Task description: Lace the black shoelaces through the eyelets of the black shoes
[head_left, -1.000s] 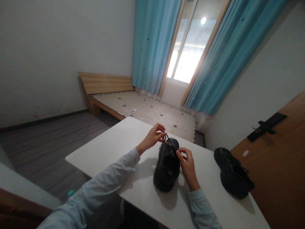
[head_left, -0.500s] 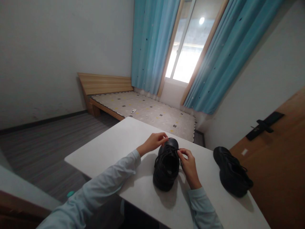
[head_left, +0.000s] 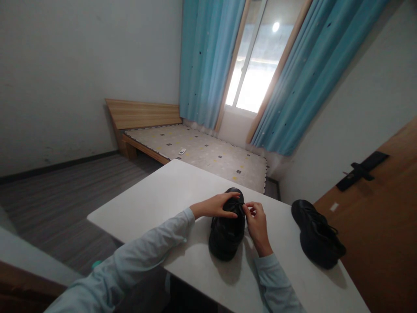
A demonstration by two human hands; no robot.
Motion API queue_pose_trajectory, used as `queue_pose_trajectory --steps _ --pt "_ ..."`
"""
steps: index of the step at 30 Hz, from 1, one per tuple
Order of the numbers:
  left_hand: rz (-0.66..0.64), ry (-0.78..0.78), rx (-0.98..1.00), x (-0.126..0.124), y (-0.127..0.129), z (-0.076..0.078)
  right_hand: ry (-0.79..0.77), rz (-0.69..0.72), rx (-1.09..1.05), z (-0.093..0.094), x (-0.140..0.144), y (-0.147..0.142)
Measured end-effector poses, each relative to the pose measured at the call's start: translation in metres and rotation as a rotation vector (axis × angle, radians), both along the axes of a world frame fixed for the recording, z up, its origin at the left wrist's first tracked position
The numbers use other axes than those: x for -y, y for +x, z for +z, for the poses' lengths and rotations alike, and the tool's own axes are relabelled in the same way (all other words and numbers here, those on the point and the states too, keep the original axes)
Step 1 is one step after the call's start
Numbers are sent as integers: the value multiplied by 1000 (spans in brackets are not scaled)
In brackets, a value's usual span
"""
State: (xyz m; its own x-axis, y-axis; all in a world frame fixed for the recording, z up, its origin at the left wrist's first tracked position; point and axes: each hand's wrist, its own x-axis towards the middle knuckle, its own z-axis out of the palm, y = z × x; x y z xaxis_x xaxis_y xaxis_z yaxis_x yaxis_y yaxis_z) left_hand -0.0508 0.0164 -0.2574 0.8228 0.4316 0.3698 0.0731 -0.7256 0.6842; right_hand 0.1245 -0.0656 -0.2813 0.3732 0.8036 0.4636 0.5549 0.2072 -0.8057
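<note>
— Two hands meet over the laces — what are the fingers doing?

— The right hand (head_left: 257,224) has thumb and forefinger pinched shut on a black lace (head_left: 243,206) at the top of the shoe's lacing. The left hand (head_left: 219,207) lies across the black shoe (head_left: 227,229) with its fingers stretched flat over the tongue, the tips reaching toward that same pinch. Whether those tips hold any lace cannot be told; they look more pressed down than closed.

— Why lay a hand flat like that?

— Likely to steady the shoe and pin the lacing while the other hand keeps the lace tight.

— Where does the shoe sit?

— Just below the centre of the frame, on the white table (head_left: 156,198), toe pointing away toward the bed (head_left: 202,152), heel toward the person.

— And its look?

— Plain black, smooth and faintly glossy, rounded at the toe, low-cut, with a dark sole. Its laces are hard to pick out against the upper.

— Anything else nearby?

— A second black shoe (head_left: 317,237) lies well apart at the lower right of the table, untouched. Pale blue sleeves (head_left: 146,252) run back to the bottom edge, and blue curtains (head_left: 208,61) frame the window at the upper middle.
</note>
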Motion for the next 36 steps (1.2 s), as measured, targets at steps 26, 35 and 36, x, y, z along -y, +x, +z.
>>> queue_pose_trajectory --steps 26,35,36 --pt "15 -39 15 -2 0 -3 43 257 -550 19 3 -5" --pt "10 -56 12 -1 0 0 69 209 -446 24 4 -1" --pt "11 -57 14 -1 0 -1 70 207 -431 25 3 0"
